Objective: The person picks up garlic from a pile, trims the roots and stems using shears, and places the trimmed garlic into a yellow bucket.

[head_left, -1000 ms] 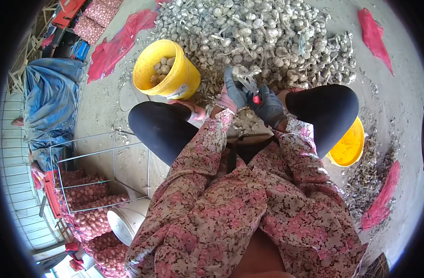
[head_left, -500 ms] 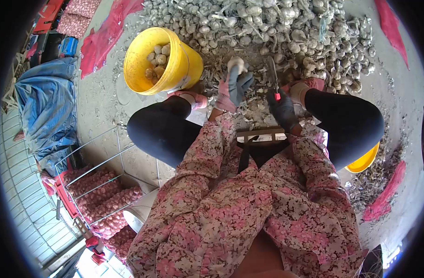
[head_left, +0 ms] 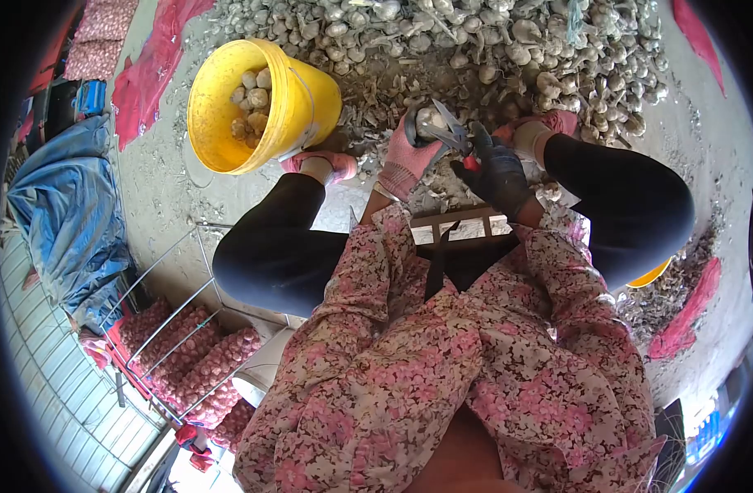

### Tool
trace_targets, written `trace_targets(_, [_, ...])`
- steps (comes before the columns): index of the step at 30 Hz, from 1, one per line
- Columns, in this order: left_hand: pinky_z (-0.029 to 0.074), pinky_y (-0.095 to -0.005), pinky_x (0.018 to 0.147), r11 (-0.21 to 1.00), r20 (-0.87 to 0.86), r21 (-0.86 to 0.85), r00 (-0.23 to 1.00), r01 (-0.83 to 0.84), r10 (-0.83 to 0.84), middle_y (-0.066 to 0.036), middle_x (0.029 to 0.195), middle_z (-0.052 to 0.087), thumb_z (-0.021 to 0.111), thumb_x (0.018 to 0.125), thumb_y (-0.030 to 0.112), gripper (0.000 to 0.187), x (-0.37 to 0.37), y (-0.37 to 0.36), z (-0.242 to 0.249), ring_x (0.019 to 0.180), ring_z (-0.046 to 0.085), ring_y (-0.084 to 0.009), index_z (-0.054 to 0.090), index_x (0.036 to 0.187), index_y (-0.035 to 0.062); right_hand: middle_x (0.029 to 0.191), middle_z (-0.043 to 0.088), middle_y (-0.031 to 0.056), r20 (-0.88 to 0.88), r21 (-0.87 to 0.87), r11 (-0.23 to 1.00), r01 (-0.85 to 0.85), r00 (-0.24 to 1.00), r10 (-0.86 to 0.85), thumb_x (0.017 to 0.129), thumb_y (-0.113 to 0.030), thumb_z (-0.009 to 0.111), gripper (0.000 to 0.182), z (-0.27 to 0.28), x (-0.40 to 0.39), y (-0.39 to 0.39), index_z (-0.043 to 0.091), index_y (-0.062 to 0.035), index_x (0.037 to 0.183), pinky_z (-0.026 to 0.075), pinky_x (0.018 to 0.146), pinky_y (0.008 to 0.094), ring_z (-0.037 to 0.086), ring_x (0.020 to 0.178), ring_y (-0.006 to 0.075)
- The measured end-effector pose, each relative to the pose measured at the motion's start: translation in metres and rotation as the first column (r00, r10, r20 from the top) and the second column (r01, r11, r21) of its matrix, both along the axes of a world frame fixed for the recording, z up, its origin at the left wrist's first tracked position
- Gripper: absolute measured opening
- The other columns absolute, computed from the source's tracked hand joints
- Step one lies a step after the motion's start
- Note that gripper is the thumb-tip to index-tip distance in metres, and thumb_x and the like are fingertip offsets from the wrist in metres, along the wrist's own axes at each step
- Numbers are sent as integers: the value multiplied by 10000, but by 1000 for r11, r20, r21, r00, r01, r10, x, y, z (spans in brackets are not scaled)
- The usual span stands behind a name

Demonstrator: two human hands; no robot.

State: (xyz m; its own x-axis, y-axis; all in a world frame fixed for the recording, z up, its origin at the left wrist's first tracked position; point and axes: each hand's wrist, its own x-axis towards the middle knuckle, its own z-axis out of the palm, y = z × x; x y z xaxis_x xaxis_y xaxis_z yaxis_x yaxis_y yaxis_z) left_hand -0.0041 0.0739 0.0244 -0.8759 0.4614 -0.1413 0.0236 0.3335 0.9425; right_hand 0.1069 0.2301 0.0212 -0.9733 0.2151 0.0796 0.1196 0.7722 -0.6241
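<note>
My left hand (head_left: 408, 156), in a pink and grey glove, is closed around a whitish garlic bulb (head_left: 430, 121). Dark-gloved, my right hand (head_left: 498, 176) grips a pair of shears (head_left: 452, 130) by the red handle. Their blades are spread apart and reach left to the bulb, overlapping its right side in this view. Beyond both hands lies a large heap of garlic with stalks (head_left: 467, 37). A yellow bucket (head_left: 317, 103), tilted in this view, stands left of my left hand with several trimmed bulbs (head_left: 251, 107) inside.
My legs are bent on either side, with a foot in a pink shoe (head_left: 331, 164) near the bucket. Dry scraps litter the floor. Filled net sacks (head_left: 200, 361) and a metal frame (head_left: 167, 324) stand at lower left, below a blue tarp (head_left: 68, 214).
My right hand has swung the shears left and opened the blades at the bulb. My left hand has turned the bulb toward them. The view has shifted a little.
</note>
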Motion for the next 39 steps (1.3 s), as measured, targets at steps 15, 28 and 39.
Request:
trace_targets(15, [460,-287,801,604,339,705,925,-372,174,-30,991,564,538,924,217,393,-41,-36,44,912,542,-156,452,1245,8,855,612,235,386,-573,791,216,922,28,851,-418,585,384,-66,13,12,606,-36,886,455,749,452,579,836,415])
trace_targets(28, [421,-387,986,982,-493,-186,864,12,-104,-179,1266,518,646,798,121,543,-201,187,16,1175,504,-332,474,1312,108,681,549,-5,602,-782,-256,568,795,-75,871,-337,651,253,-43,-20,19,570,-97,868,464,475,272,537,531,113])
trace_targets(39, [420,-387,992,914,-321,-405,935,11,-154,-168,1284,473,771,654,186,737,-231,244,4,1143,516,-312,412,1293,112,926,571,114,295,-760,453,467,867,-401,846,-342,673,486,-48,-35,41,485,2,1133,509,655,327,597,756,202])
